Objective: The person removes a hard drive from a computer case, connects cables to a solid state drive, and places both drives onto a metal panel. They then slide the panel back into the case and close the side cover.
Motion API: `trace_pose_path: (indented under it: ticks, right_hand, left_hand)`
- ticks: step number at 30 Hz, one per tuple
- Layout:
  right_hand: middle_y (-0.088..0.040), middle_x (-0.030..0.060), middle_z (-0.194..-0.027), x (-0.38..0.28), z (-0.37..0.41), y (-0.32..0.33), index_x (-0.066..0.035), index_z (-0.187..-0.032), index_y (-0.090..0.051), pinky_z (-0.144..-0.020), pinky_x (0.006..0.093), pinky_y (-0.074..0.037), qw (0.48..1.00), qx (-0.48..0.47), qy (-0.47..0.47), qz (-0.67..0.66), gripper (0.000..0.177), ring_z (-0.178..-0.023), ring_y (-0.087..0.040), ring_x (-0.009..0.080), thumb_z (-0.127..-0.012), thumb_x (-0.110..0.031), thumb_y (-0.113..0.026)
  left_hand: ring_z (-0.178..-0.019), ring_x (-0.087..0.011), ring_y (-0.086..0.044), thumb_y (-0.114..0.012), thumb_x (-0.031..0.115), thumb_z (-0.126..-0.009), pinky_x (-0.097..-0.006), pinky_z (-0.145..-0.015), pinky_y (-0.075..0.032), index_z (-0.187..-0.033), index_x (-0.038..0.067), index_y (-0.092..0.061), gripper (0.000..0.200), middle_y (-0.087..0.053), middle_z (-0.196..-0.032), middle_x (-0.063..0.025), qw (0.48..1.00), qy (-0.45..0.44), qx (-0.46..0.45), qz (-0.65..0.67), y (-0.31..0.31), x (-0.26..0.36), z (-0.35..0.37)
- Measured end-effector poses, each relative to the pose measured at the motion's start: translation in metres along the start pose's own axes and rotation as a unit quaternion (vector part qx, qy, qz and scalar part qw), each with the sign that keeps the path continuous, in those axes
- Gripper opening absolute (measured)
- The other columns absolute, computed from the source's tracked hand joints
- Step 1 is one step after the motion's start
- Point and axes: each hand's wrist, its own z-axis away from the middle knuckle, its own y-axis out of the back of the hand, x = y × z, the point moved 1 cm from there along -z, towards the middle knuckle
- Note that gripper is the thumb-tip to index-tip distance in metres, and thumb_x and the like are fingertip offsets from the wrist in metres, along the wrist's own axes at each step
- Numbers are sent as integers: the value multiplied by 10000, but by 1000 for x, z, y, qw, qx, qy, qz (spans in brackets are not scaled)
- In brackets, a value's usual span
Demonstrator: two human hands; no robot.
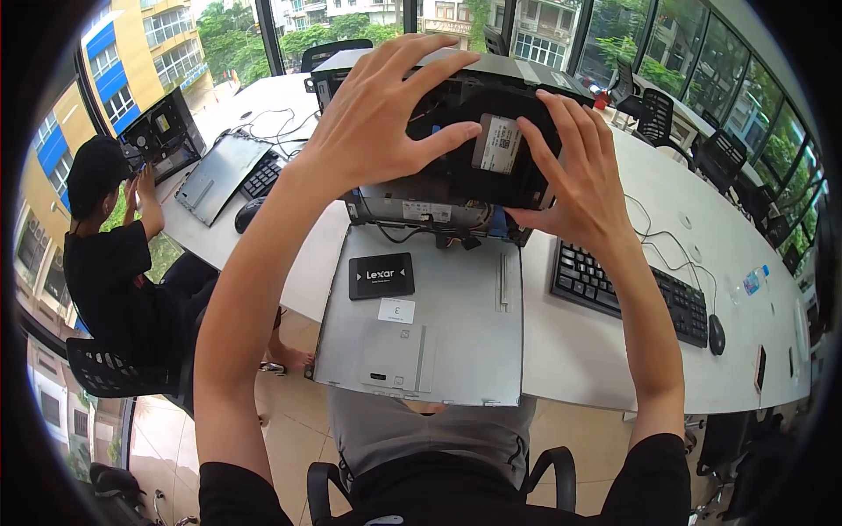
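An opened desktop computer case (430, 210) stands in front of me, its inside facing me. In its upper part is a black plastic part (460, 167) bearing a white printed label (498, 145). My left hand (381, 118) has its fingers spread over the case's top edge, and its thumb reaches the label's left side. Around the black part's right side my right hand (574, 167) is curled, thumb low and index finger at the label. Below, a black Lexar solid-state drive (381, 276) and a small white card (397, 310) lie on a grey metal side panel (465, 351).
To the right are a black keyboard (627, 294), a mouse (717, 335), cables and a plastic bottle (754, 280). At left, a person (118, 254) works on another computer case (162, 136). The panel's front edge overhangs my lap.
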Motion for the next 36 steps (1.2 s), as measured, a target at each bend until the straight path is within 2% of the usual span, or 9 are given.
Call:
trace_pose_path:
  ticks: [4, 5, 11, 14, 25, 32, 36]
  right_hand:
    - [-425, 180, -1681, 2, 3, -13, -163, -1564, -528, -1295, 630, -267, 999, -14, 14, 29, 1149, -1551, -409, 356, -582, -490, -1026]
    - [-426, 177, -1684, 3, 3, -15, -165, -1563, -533, -1295, 635, -259, 999, -13, 13, 36, 1148, -1551, -411, 353, -581, -497, -1025]
    - [-442, 170, -1691, 3, 5, -25, -171, -1556, -561, -1297, 647, -242, 998, -5, 9, 62, 1133, -1549, -430, 333, -578, -515, -1018]
    - [-446, 170, -1699, 5, 6, -31, -171, -1558, -561, -1302, 646, -235, 998, 14, 11, 57, 1133, -1551, -441, 326, -577, -508, -1018]
    - [-431, 140, -1736, 7, 9, -37, -194, -1575, -537, -1332, 600, -233, 998, 35, 1, 49, 1145, -1575, -439, 300, -578, -490, -1017]
    - [-390, 128, -1765, 13, 14, -41, -213, -1597, -496, -1362, 607, -216, 999, 23, 7, 36, 1147, -1625, -375, 301, -609, -505, -1002]
    - [-379, 117, -1773, 14, 17, -44, -221, -1598, -496, -1369, 608, -207, 999, 27, 1, 30, 1142, -1639, -354, 298, -611, -517, -988]
  left_hand:
    - [-1410, -356, -548, -875, 632, -833, -526, -1215, -422, -1645, 154, -486, 1020, -570, -1558, -112, 996, -27, -59, -63, -18, -7, 0]
    - [-1416, -341, -533, -907, 668, -760, -520, -1217, -407, -1660, 169, -467, 1120, -568, -1546, -94, 995, -25, -63, -71, -20, -6, 1]
    - [-1431, -301, -496, -1002, 592, -574, -503, -1216, -380, -1698, 199, -402, 1333, -526, -1562, -47, 992, -5, -80, -99, -28, -7, 5]
    - [-1438, -291, -487, -1017, 563, -520, -498, -1213, -372, -1703, 211, -393, 1383, -521, -1565, -35, 991, -2, -80, -103, -31, -8, 6]
    - [-1396, -267, -514, -1019, 536, -490, -482, -1161, -389, -1680, 230, -445, 1355, -553, -1534, 2, 993, -4, -48, -104, -38, -11, 8]
    - [-1363, -265, -538, -1017, 533, -455, -479, -1139, -399, -1671, 236, -459, 1370, -562, -1523, 10, 994, -8, -37, -105, -40, -12, 8]
    - [-1393, -257, -511, -1004, 628, -502, -485, -1161, -376, -1684, 262, -429, 1364, -565, -1520, -3, 993, -6, -45, -107, -42, -13, 9]
